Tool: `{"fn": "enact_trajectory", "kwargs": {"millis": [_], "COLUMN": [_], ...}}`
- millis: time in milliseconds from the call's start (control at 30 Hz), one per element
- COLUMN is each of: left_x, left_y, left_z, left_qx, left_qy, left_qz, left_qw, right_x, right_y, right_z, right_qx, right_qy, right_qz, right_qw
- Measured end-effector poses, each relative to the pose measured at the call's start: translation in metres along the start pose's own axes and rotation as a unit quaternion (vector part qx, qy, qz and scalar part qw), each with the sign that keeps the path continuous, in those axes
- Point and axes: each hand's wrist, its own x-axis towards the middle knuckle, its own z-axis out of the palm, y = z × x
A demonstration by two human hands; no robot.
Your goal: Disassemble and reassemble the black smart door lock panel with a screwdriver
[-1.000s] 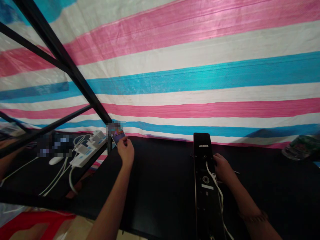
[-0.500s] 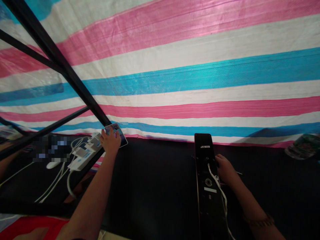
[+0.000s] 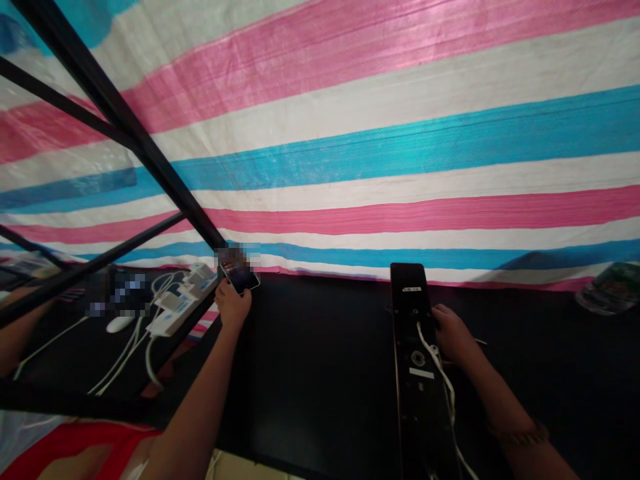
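- White edging rims the phone [image 3: 244,279], which the left hand [image 3: 233,305] has pinched at its near corner, with thumb and fingers clamped on its edges. A light hold there, off the glass, would probably suit it best.
- Its dark screen faces up, tilted towards the wearer; the far part is blurred, so I cannot tell what shows on it. The phone is at the table's back left corner, beside the foot of the black post [image 3: 163,177]. Small turns of the wrist should be safer than wide swings there.
- At the right edge of the long black panel [image 3: 415,420], the right hand [image 3: 453,335] is curled in; its fingertips are hidden, so I cannot tell how tightly they close. A steady, even hold seems wise while attention is on the phone.
- Down the panel's face runs a white cord [image 3: 449,387]; the right fingers had best leave it slack, since a tug could twist the panel.
- Left of the phone, the loaded power strip [image 3: 170,310] and its loose wires lie near; the left forearm does well to pass clear of them.
- Behind the black table [image 3: 310,380] hangs the striped sheet [image 3: 350,157].
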Motion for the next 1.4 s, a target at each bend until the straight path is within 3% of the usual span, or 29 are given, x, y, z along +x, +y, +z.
{"fn": "enact_trajectory", "kwargs": {"millis": [533,867,1067,1167,1233,1400], "left_x": [0.040,0.036,0.036,0.017,-0.010,-0.124], "left_y": [-0.001,-0.001,0.023,0.047,0.069,0.138], "left_z": [-0.002,-0.012,-0.032,-0.044,-0.045,-0.029], "left_qx": [-0.021,-0.050,-0.095,-0.140,-0.186,-0.345], "left_qy": [-0.037,-0.084,-0.034,0.004,0.007,-0.073], "left_qz": [-0.145,-0.130,-0.160,-0.151,-0.133,-0.076], "left_qw": [0.989,0.987,0.982,0.979,0.973,0.933], "right_x": [0.000,0.000,0.000,0.001,0.002,0.002], "right_y": [-0.004,-0.003,-0.005,-0.006,-0.005,-0.003], "right_z": [-0.002,-0.002,-0.004,-0.005,-0.004,-0.002], "right_qx": [0.013,0.009,0.012,0.011,0.008,0.007], "right_qy": [0.011,0.009,0.006,-0.003,-0.006,-0.001], "right_qz": [0.000,0.005,-0.001,-0.001,0.002,0.000], "right_qw": [1.000,1.000,1.000,1.000,1.000,1.000]}}
